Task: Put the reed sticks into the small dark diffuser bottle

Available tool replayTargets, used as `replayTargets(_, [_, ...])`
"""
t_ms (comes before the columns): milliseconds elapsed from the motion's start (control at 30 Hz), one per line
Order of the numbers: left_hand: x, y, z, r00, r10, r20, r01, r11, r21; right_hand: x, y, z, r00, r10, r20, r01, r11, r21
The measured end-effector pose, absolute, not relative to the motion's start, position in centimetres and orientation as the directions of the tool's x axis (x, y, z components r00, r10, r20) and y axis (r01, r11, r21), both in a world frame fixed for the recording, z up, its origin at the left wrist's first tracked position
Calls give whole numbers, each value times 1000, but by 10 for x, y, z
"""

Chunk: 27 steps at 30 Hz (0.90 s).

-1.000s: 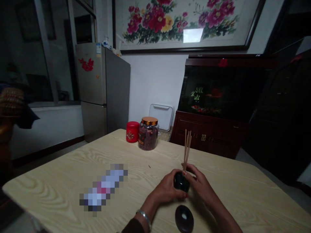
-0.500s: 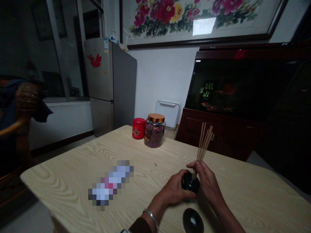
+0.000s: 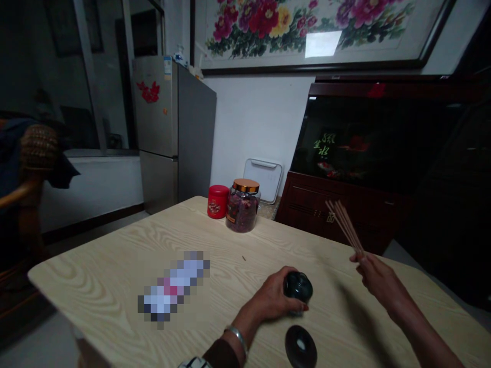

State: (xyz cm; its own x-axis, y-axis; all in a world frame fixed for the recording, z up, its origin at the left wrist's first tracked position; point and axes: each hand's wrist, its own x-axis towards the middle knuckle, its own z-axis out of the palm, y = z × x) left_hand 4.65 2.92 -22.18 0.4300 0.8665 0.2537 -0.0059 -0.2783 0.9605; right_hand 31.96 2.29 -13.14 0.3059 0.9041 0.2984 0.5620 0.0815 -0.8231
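Note:
A small round dark pot (image 3: 298, 287), glossy and lobed, stands on the wooden table (image 3: 126, 245). My left hand (image 3: 274, 294) is wrapped around its left side, thumb at the front. To the right, raised above the table, my right hand (image 3: 378, 276) pinches a bundle of thin brown incense sticks (image 3: 347, 225) by their lower ends; they lean up and to the left, apart from the pot. Nearer to me lies a dark oval disc (image 3: 301, 346) with a pale spot at its middle, possibly a lid.
A red canister (image 3: 218, 201) and a clear jar with a copper-coloured lid (image 3: 242, 207) stand at the table's far edge. A blurred-out flat item (image 3: 174, 286) lies at left, and a short brown fragment (image 3: 244, 258) near the middle. Beyond are a fridge (image 3: 157, 117) and a dark aquarium (image 3: 353, 138).
My right hand has drawn the incense sticks up out of the pot and moved right with them. My left hand has stayed on the pot.

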Motion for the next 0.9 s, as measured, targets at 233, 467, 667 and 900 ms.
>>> replayTargets(233, [47,30,-225,433,864,255,-27,-270,962,368,-12,-234,192,959,210,967,-148,-207])
replayTargets(467, [47,28,-220,445,859,255,-26,-272,962,352,-18,-227,59,980,192,998,-63,17])
replayTargets(667, [46,30,-224,432,864,259,53,-311,949,317,-35,-193,-5,974,225,954,73,-292])
replayTargets(900, [47,31,-226,440,860,259,50,-311,949,236,-73,-171,-367,930,1,802,316,-507])
